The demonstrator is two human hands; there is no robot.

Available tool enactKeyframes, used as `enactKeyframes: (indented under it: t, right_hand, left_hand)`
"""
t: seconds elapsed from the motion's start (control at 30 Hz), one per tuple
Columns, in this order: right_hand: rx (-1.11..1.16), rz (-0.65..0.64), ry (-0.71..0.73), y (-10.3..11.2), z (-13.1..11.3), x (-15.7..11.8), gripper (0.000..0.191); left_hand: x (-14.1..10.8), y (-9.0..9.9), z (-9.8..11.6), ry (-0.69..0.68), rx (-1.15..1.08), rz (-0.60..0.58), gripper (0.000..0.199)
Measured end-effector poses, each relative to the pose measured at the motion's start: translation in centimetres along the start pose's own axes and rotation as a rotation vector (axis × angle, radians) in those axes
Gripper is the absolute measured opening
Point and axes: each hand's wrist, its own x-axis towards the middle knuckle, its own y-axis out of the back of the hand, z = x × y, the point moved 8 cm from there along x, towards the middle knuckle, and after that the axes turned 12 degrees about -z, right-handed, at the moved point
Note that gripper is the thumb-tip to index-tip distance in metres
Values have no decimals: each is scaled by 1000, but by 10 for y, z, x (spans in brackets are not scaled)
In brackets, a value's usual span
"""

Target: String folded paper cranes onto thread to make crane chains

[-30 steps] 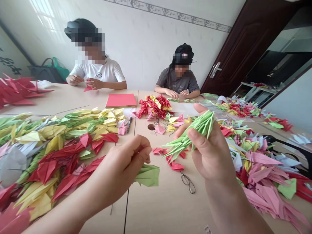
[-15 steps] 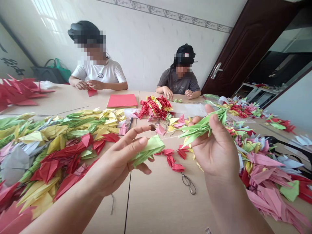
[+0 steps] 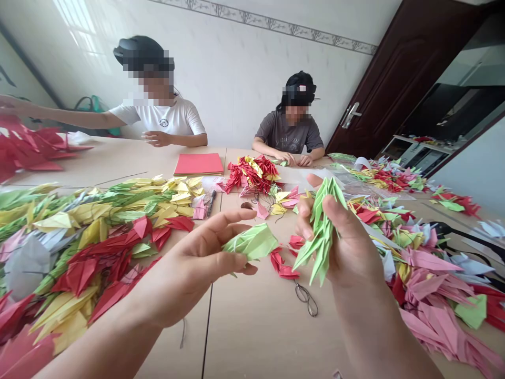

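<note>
In my left hand (image 3: 213, 252) is a small bundle of light green folded paper cranes (image 3: 254, 242), pinched between thumb and fingers. My right hand (image 3: 347, 237) grips a larger bunch of green folded paper cranes (image 3: 321, 229), its thumb pressed over the front and the points fanning up and down. The two bunches are apart, above the middle of the table. Beneath and between my hands lie red folded papers (image 3: 284, 266) and a loop of dark cord (image 3: 305, 299). My fingers partly hide both bunches.
Piles of coloured folded paper lie left (image 3: 90, 247) and right (image 3: 437, 295). Across the table (image 3: 252, 331) sit a person in a white shirt (image 3: 169, 118) and one in a grey shirt (image 3: 290, 134). Red paper sheets (image 3: 198, 163) and a red-yellow heap (image 3: 252, 173) lie between.
The bunch in my right hand has turned from sideways to more upright. My left hand shifted slightly right. The white-shirted person's arm now reaches out to the left, toward the red papers.
</note>
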Motion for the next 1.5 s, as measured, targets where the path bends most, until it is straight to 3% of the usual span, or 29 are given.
enactKeyframes:
  t: [0.23, 0.53, 0.7, 0.83, 1.0, 1.23, 1.4, 1.5]
  right_hand:
    - [-233, -203, -20, -23, 5, -11, 56]
    - [-239, -240, -46, -25, 9, -13, 50]
    - [-242, -250, -72, -25, 12, -14, 51]
    - [-265, -245, -81, -25, 12, -13, 52]
    - [-267, -219, -107, -22, 14, -12, 54]
    - [-280, -100, -27, -15, 7, -8, 48]
    - [-305, 158, 107, 4, -6, -7, 47]
    - [-242, 207, 120, 10, -8, -6, 49]
  left_hand:
    - [-1, 2, 4, -40, 125, 82, 30]
    - [2, -2, 1, 29, -50, 12, 27]
    - [0, 9, 2, 27, 217, 97, 19]
    - [1, 7, 5, -14, 326, 63, 20]
    - [0, 2, 18, -64, 606, 120, 12]
    - [-18, 4, 44, -282, 859, 350, 9]
    - [-26, 3, 48, -341, 737, 413, 11]
    - [-25, 7, 42, -321, 544, 384, 9]
